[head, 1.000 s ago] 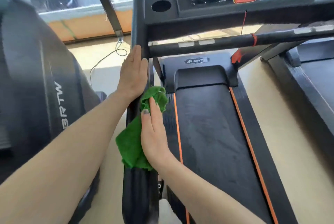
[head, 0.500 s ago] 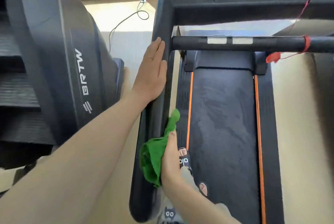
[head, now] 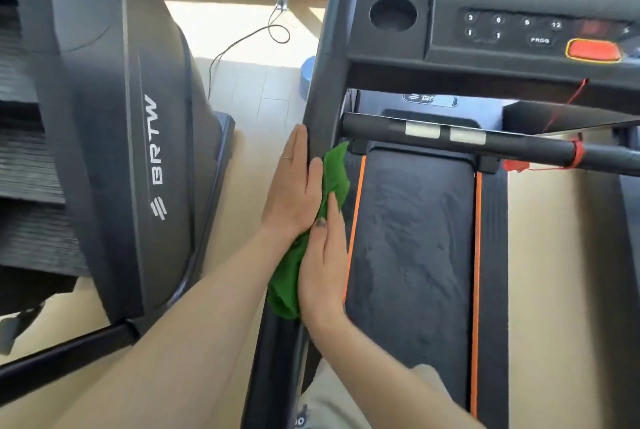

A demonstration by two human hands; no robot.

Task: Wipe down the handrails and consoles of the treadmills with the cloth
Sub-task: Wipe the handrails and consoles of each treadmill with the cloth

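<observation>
A black treadmill stands in front of me, its left handrail (head: 323, 89) running from the console (head: 519, 23) down toward me. My left hand (head: 292, 186) lies flat with straight fingers against the rail's outer side. A green cloth (head: 334, 172) is bunched on the rail's inner side. My right hand (head: 323, 266) presses the cloth against the rail with straight fingers, thumb on top of the cloth. The cloth's lower part (head: 285, 286) hangs below my left wrist. Part of the rail is hidden under the hands and cloth.
A second dark BRTW machine (head: 138, 137) stands close on the left. A crossbar (head: 485, 141) with silver sensor pads and a red cord spans below the console. The belt (head: 412, 248) has orange side stripes. A cable (head: 249, 37) loops on the floor ahead.
My right hand has slid the green cloth up the handrail, from well below my left hand to right beside it. The camera has moved closer and slightly left.
</observation>
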